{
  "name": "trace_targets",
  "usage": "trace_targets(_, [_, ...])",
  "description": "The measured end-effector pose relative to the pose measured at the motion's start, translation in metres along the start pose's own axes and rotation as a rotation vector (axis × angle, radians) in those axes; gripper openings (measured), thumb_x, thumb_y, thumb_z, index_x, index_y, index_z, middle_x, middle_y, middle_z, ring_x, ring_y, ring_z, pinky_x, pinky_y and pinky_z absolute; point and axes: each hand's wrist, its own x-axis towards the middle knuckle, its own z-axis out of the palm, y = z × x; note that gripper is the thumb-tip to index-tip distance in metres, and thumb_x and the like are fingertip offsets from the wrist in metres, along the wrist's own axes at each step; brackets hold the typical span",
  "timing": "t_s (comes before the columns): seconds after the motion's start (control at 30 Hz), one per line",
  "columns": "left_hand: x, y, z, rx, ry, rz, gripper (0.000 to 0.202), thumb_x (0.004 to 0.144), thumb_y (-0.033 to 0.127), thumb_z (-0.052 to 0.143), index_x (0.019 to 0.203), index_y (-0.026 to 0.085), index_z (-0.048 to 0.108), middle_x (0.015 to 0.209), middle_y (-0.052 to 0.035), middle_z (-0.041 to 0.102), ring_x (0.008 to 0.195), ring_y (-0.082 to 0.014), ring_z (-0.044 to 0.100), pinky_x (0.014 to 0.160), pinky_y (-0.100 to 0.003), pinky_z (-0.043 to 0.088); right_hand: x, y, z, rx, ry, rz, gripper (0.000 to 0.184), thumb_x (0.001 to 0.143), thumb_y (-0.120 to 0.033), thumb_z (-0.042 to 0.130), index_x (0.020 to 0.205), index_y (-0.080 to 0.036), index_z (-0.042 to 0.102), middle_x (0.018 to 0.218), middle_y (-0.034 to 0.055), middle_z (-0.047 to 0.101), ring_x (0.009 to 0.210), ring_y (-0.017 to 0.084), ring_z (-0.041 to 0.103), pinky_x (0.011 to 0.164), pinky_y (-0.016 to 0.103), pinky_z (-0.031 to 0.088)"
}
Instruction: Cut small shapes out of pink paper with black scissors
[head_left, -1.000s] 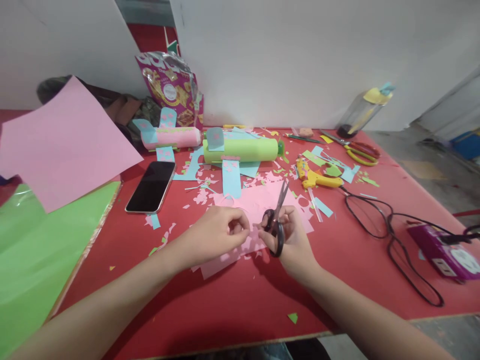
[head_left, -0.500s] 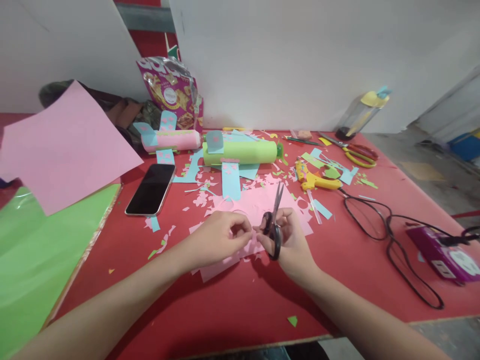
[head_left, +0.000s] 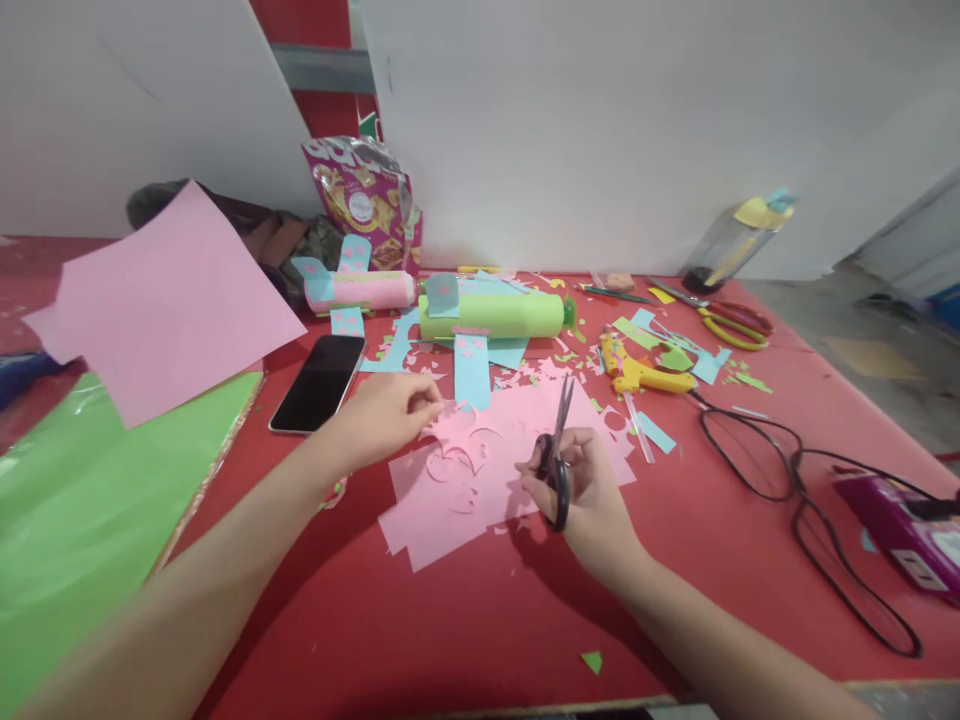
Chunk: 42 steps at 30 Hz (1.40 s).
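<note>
My right hand [head_left: 589,490] is closed around a pair of scissors [head_left: 561,485] with black handles, its blades upright and pointing away from me. My left hand [head_left: 386,415] is at the left edge of the pink paper sheets [head_left: 510,470], thumb and fingertips pinched together. Whatever is between those fingertips is too small to make out. Curled pink cut-outs [head_left: 454,455] lie on the sheets just below it. Behind the paper rest a light green paper-covered tube [head_left: 517,316] with blue fins and a smaller pink tube [head_left: 382,290], also finned in blue.
A phone [head_left: 319,385] lies left of the paper, near a green sheet pack [head_left: 97,500] and a large pink sheet [head_left: 176,310]. At right are a yellow glue gun [head_left: 645,375], pliers [head_left: 739,325], a purple power strip [head_left: 900,530] and a bottle [head_left: 735,245]. A snack bag [head_left: 364,205] stands behind.
My left hand has moved left and away from my right hand, uncovering the pink cut-outs. My right hand still holds the scissors. The view has shifted slightly.
</note>
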Motion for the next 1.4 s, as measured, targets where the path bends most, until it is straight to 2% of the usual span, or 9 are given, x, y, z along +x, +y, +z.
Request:
trace_targets(0.1, [0.007, -0.017, -0.008, 0.213, 0.001, -0.089, 0.023, 0.075, 0.034, 0.04, 0.067, 0.019, 0.055, 0.059, -0.0009, 0.056, 0.059, -0.0158, 0.049, 0.055, -0.027, 0.03, -0.001, 0.002, 0.0, -0.003, -0.001, 0.004, 0.033, 0.06, -0.011, 0.059, 0.074, -0.025, 0.033, 0.071, -0.0058, 0.048, 0.066, 0.011, 0.052, 0.054, 0.025, 0.044])
trace_targets(0.27, [0.015, -0.035, -0.002, 0.275, -0.022, -0.115, 0.021, 0.072, 0.031, 0.042, 0.059, 0.018, 0.052, 0.061, -0.0033, 0.058, 0.062, -0.0188, 0.05, 0.057, -0.029, 0.027, -0.002, 0.004, 0.001, -0.006, -0.025, 0.006, 0.034, 0.06, -0.009, 0.059, 0.075, -0.025, 0.034, 0.071, -0.0054, 0.048, 0.064, 0.01, 0.05, 0.054, 0.025, 0.044])
trace_targets(0.67, [0.017, -0.04, 0.005, 0.215, -0.042, -0.09, 0.019, 0.071, 0.029, 0.042, 0.056, 0.018, 0.046, 0.059, -0.0026, 0.056, 0.059, -0.0187, 0.05, 0.057, -0.029, 0.027, -0.002, 0.008, 0.002, 0.005, -0.086, 0.003, 0.035, 0.062, -0.009, 0.061, 0.075, -0.025, 0.033, 0.071, -0.0052, 0.047, 0.063, 0.009, 0.047, 0.056, 0.024, 0.041])
trace_targets(0.77, [0.015, -0.033, 0.003, 0.149, -0.052, -0.058, 0.016, 0.071, 0.029, 0.041, 0.059, 0.018, 0.045, 0.06, -0.0015, 0.053, 0.059, -0.0167, 0.048, 0.055, -0.027, 0.029, -0.004, 0.009, 0.003, -0.014, -0.096, -0.003, 0.036, 0.062, -0.009, 0.062, 0.074, -0.024, 0.032, 0.07, -0.0059, 0.046, 0.062, 0.008, 0.045, 0.056, 0.022, 0.039])
trace_targets(0.9, [0.004, -0.01, -0.003, 0.01, -0.063, 0.013, 0.015, 0.075, 0.028, 0.037, 0.066, 0.019, 0.045, 0.066, 0.0007, 0.052, 0.06, -0.0125, 0.048, 0.055, -0.023, 0.034, -0.006, 0.011, 0.003, -0.034, -0.133, 0.001, 0.034, 0.065, -0.012, 0.062, 0.073, -0.024, 0.031, 0.066, -0.0073, 0.043, 0.056, 0.007, 0.041, 0.054, 0.023, 0.035])
trace_targets(1.0, [-0.008, 0.01, -0.006, -0.337, -0.032, 0.055, 0.013, 0.075, 0.026, 0.04, 0.066, 0.018, 0.045, 0.066, 0.0023, 0.048, 0.061, -0.0105, 0.045, 0.057, -0.022, 0.036, -0.006, 0.011, 0.001, -0.053, -0.212, 0.022, 0.031, 0.067, -0.017, 0.062, 0.074, -0.024, 0.033, 0.066, -0.0061, 0.043, 0.059, 0.009, 0.041, 0.056, 0.025, 0.035])
trace_targets(1.07, [-0.015, 0.021, -0.007, -0.436, -0.011, 0.08, 0.013, 0.075, 0.025, 0.042, 0.065, 0.017, 0.045, 0.062, 0.0036, 0.044, 0.059, -0.0094, 0.043, 0.056, -0.021, 0.035, -0.006, 0.008, 0.0, -0.035, -0.285, 0.044, 0.029, 0.068, -0.021, 0.062, 0.075, -0.024, 0.034, 0.068, -0.0052, 0.042, 0.06, 0.011, 0.04, 0.057, 0.026, 0.034])
trace_targets(1.27, [-0.026, 0.034, -0.003, -0.447, 0.01, 0.146, 0.014, 0.076, 0.024, 0.042, 0.065, 0.017, 0.047, 0.063, 0.0026, 0.048, 0.061, -0.0105, 0.045, 0.058, -0.022, 0.036, -0.009, -0.007, 0.002, 0.035, -0.473, 0.1, 0.033, 0.068, -0.044, 0.059, 0.074, -0.024, 0.033, 0.07, -0.0022, 0.042, 0.064, 0.014, 0.041, 0.056, 0.028, 0.033])
trace_targets(1.4, [-0.029, 0.038, -0.003, -0.427, -0.015, 0.182, 0.015, 0.077, 0.023, 0.04, 0.064, 0.017, 0.048, 0.064, 0.0019, 0.052, 0.062, -0.011, 0.047, 0.061, -0.022, 0.038, -0.01, -0.01, 0.002, 0.03, -0.501, 0.139, 0.036, 0.067, -0.049, 0.059, 0.075, -0.024, 0.034, 0.07, -0.0013, 0.042, 0.066, 0.015, 0.043, 0.054, 0.029, 0.035])
